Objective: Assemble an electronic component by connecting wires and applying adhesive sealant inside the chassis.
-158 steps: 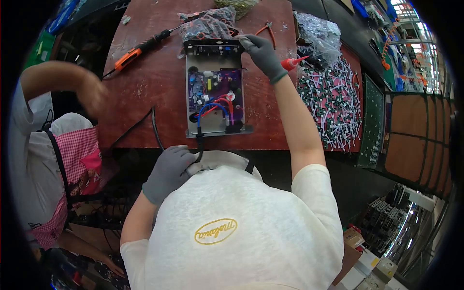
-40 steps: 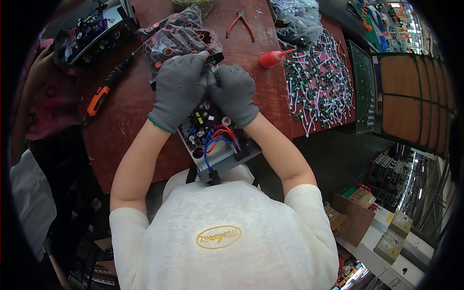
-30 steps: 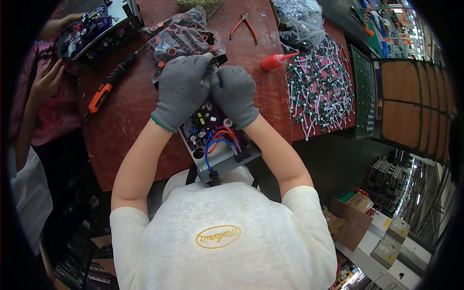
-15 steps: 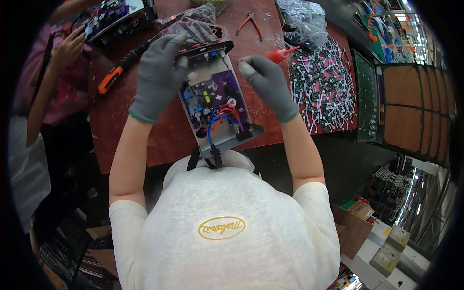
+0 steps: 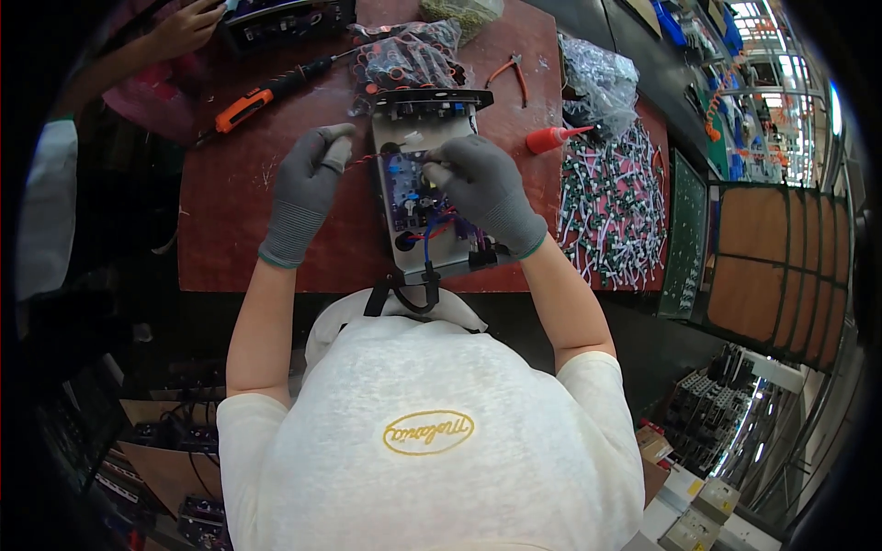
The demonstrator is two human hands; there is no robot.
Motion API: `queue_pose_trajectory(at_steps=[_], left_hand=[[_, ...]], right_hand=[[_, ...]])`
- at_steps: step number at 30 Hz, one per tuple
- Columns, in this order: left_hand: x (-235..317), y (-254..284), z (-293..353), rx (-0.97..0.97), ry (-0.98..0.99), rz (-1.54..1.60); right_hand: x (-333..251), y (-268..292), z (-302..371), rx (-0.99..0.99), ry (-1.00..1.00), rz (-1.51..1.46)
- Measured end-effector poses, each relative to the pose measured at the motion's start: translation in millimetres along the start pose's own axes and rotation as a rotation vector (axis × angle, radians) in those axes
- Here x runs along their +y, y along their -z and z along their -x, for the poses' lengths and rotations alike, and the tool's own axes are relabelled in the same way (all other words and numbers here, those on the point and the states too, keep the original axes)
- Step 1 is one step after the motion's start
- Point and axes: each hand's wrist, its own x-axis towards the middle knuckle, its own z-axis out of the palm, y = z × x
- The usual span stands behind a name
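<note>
In front of me an electronic unit lies on the red table, a metal chassis [image 5: 384, 207] with a purple circuit board [image 5: 404, 188] and a dark end panel [image 5: 432, 95] at its far side. My left hand [image 5: 308, 188], in a grey glove, is left of the chassis, fingers pinched on a thin red wire [image 5: 365, 159] that runs toward the board. Over the board's right part is my gloved right hand [image 5: 487, 184], its fingertips pressed together; what they hold is hidden. A small white connector [image 5: 412, 140] sits near the panel. Blue and red cables [image 5: 430, 241] bend at the near end.
Beyond the unit are bagged parts [image 5: 409, 57], an orange-black electric screwdriver [image 5: 266, 99] and orange-handled pliers [image 5: 514, 78]. Right of it lie a red bottle [image 5: 548, 139] and a heap of small white-wired parts [image 5: 614, 202]. A co-worker's hand [image 5: 188, 26] is at upper left.
My right hand has moved left over the board. The left hand has come down and away from the end panel, and a red wire now shows at its fingers. The view has shifted.
</note>
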Motion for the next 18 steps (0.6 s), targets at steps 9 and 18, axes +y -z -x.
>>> queue_pose_trajectory(at_steps=[9, 18], left_hand=[[-9.4, -19.1, -12.7, -0.161, -0.093, -0.146], [-27.5, -37.0, -37.4, -0.300, 0.015, -0.008]], right_hand=[[2.0, -8.3, -13.1, 0.051, -0.208, -0.424], [-1.7, -5.4, -27.6, -0.030, -0.364, -0.839]])
